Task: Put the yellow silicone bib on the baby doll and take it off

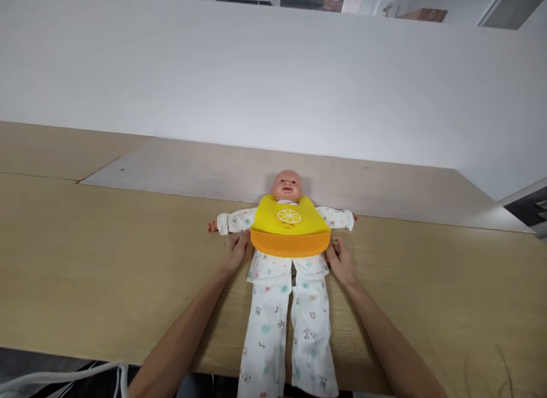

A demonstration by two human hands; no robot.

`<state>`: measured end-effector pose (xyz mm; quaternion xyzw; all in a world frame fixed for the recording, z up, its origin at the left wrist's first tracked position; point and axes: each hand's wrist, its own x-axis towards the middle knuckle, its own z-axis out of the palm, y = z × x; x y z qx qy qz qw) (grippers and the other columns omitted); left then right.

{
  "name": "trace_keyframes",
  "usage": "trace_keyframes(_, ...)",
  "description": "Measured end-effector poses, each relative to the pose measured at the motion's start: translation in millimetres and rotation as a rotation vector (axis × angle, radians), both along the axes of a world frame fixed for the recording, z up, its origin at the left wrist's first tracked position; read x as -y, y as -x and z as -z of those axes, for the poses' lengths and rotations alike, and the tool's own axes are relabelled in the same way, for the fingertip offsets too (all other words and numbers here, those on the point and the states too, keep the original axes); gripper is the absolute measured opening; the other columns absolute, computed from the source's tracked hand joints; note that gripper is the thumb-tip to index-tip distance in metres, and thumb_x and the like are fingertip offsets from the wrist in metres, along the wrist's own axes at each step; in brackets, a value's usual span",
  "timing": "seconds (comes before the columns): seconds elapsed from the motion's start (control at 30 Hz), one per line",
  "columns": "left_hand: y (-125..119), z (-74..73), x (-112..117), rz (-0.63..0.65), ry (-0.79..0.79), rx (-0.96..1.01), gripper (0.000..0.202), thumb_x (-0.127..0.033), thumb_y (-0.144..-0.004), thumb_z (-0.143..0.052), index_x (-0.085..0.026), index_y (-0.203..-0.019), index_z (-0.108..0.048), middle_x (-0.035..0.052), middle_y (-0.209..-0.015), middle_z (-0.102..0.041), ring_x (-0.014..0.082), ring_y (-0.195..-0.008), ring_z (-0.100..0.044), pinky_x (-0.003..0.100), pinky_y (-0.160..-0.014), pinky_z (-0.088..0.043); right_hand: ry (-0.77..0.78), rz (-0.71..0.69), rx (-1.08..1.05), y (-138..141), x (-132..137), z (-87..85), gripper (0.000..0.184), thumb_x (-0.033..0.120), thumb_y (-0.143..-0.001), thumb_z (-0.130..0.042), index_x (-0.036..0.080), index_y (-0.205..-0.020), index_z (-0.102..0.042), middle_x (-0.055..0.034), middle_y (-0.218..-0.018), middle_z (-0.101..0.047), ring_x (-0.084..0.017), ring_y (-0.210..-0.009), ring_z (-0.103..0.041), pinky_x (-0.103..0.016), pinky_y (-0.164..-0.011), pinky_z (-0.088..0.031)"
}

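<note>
A baby doll lies face up on the wooden table, arms spread, in white patterned pyjamas. Over its chest is a yellow silicone bib with a lemon-slice print and an orange catch pocket along the bottom. At the pocket's left end my left hand has its fingers closed on the bib's edge. My right hand is at the opposite end, its fingers bent and closed against the pocket's corner. The fingertips of both hands are partly hidden by the bib.
The tan tabletop extends to both sides, with a greyish board along its back. Behind rises a white partition. A white cable hangs at the lower left, by the table's front edge. A dark fixture is at the right.
</note>
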<state>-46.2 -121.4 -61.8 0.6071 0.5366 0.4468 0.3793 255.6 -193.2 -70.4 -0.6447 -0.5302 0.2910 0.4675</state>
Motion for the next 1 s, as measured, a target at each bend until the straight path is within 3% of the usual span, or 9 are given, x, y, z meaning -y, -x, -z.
trace_keyframes(0.27,-0.1,-0.3,6.0,-0.047,0.063,0.019,0.048,-0.051,-0.087,-0.042,-0.024,-0.047,-0.036,0.0004,-0.047,-0.041,0.0170,-0.049,-0.041,0.034,-0.054,-0.033,0.005,-0.036,0.090,-2.9,8.0,5.1,0.025,0.046,-0.089,-0.045,0.022,-0.091,-0.052,0.0018,-0.057,-0.048,-0.016,-0.052,-0.044,-0.030,-0.053,-0.038)
trace_keyframes(0.43,1.4,3.0,10.3,-0.055,0.078,-0.039,0.055,-0.054,-0.090,-0.035,-0.023,-0.044,-0.039,0.0018,-0.043,-0.042,0.0167,-0.045,-0.040,0.034,-0.051,-0.031,-0.005,-0.072,0.129,-5.2,9.8,5.8,0.022,0.045,-0.090,-0.046,0.025,-0.087,-0.052,-0.0026,-0.067,-0.058,-0.018,-0.058,-0.052,-0.032,-0.054,-0.041)
trace_keyframes(0.57,1.1,-1.9,15.7,-0.057,-0.044,-0.141,0.055,-0.049,-0.093,-0.032,-0.021,-0.046,-0.043,0.0007,-0.044,-0.042,0.0144,-0.044,-0.040,0.033,-0.051,-0.032,-0.042,-0.076,0.240,-4.1,10.4,1.2,0.027,0.045,-0.090,-0.045,0.021,-0.076,-0.047,0.0001,-0.061,-0.051,-0.014,-0.054,-0.047,-0.027,-0.053,-0.038)
trace_keyframes(0.77,2.3,0.1,17.5,-0.023,-0.275,-0.312,0.048,-0.037,-0.095,-0.033,-0.022,-0.051,-0.042,0.0001,-0.047,-0.045,0.0129,-0.044,-0.041,0.031,-0.051,-0.032,-0.048,-0.099,0.259,-1.9,10.6,-4.6,0.028,0.043,-0.090,-0.044,0.020,-0.074,-0.047,0.0016,-0.059,-0.049,-0.012,-0.052,-0.045,-0.025,-0.053,-0.035)
trace_keyframes(0.87,7.3,3.8,14.9,-0.072,-0.377,-0.416,0.045,-0.033,-0.095,-0.033,-0.022,-0.053,-0.045,0.0019,-0.050,-0.048,0.0142,-0.046,-0.044,0.031,-0.052,-0.033,-0.058,-0.092,0.232,-1.7,10.3,-4.9,0.029,0.042,-0.090,-0.044,0.020,-0.071,-0.046,0.0020,-0.058,-0.048,-0.011,-0.053,-0.043,-0.024,-0.053,-0.034)
trace_keyframes(1.0,13.7,3.5,10.7,-0.159,-0.401,-0.506,0.038,-0.033,-0.090,-0.042,-0.022,-0.054,-0.046,0.0024,-0.051,-0.049,0.0147,-0.050,-0.043,0.032,-0.056,-0.034,-0.044,-0.096,0.198,-2.1,9.3,-3.7,0.029,0.042,-0.091,-0.045,0.019,-0.073,-0.047,0.0015,-0.061,-0.052,-0.010,-0.054,-0.043,-0.024,-0.055,-0.034)
